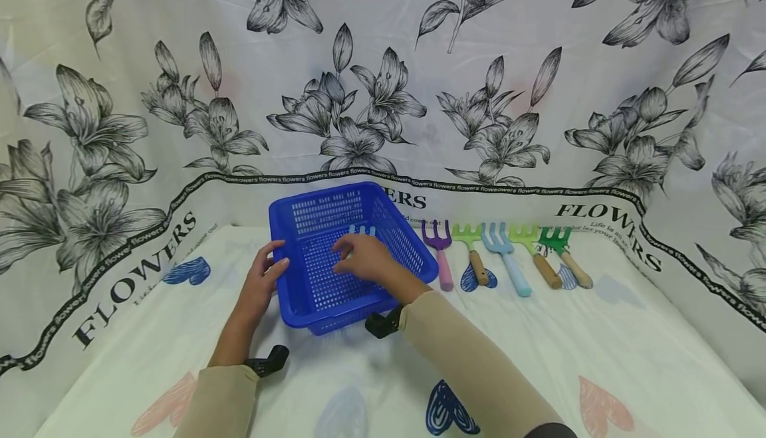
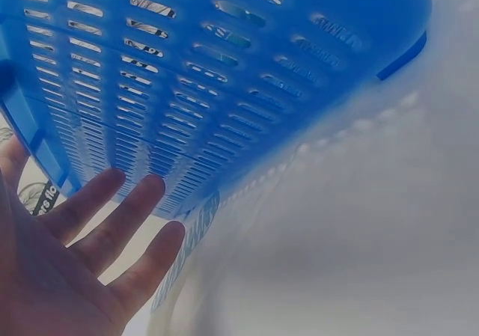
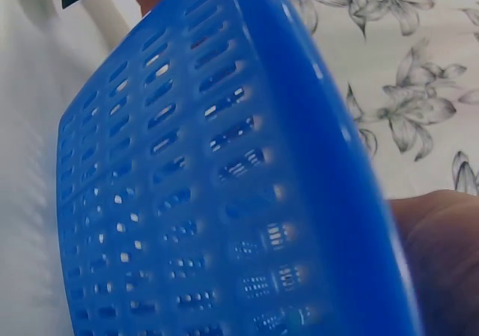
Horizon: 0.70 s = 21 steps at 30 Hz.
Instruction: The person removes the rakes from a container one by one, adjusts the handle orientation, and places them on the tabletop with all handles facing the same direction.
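A blue perforated plastic basket (image 1: 353, 306) is on the white cloth, left of the middle in the head view. My left hand (image 1: 263, 278) holds its left rim; in the left wrist view several fingers (image 2: 112, 239) spread beside the slotted wall. Inside the basket, my right hand (image 1: 366, 258) has loosely curved fingers, with a gap between thumb and index finger. Light-blue tines of a hand fork (image 1: 362, 230) show just beyond it, the rest hidden by the hand. In the right wrist view the basket wall (image 3: 172, 171) conceals most of that hand (image 3: 445, 239).
Right of the basket, several small garden forks lie in a row: a purple one with a pink handle (image 1: 444, 268), a light-blue one (image 1: 514, 272), and green ones with wooden handles (image 1: 547, 270). A flower-printed curtain (image 1: 359, 92) hangs behind the heart-patterned cloth (image 1: 335, 385).
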Available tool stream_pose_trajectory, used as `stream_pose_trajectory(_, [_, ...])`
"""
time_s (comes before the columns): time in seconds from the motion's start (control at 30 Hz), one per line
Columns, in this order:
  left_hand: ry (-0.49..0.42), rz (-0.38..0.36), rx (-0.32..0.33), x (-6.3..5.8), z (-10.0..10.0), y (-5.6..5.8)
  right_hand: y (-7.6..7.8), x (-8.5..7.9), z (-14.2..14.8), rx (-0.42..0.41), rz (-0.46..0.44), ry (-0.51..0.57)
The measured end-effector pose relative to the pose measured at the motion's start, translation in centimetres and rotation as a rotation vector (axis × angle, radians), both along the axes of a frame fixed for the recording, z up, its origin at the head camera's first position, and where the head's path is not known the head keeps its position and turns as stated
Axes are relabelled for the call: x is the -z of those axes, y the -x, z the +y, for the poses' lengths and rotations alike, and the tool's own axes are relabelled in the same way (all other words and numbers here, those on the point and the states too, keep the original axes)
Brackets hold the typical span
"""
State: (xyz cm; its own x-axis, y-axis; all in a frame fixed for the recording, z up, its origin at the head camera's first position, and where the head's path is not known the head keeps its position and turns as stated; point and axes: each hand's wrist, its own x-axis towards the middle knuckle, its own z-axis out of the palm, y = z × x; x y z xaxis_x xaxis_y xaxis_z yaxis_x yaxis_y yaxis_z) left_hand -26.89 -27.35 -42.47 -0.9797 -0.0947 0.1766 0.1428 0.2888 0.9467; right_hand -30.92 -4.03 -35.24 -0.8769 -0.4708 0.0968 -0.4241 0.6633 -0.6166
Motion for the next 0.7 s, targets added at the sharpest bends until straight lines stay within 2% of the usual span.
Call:
stream_pose_trajectory(0.23, [0.001,-0.001,0.003,0.0,-0.1,0.1,-0.2,-0.6,1.9,0.037,0.091,0.016])
stream_pose_trajectory(0.47, [-0.007,0.000,0.016,-0.2,-0.1,0.0,0.2,-0.9,3.9,0.107,0.101,0.077])
stream_pose_trajectory(0.7, [0.019,-0.006,-0.004,0.1,-0.2,0.1,0.7,-0.9,6.0,0.195,0.127,0.137])
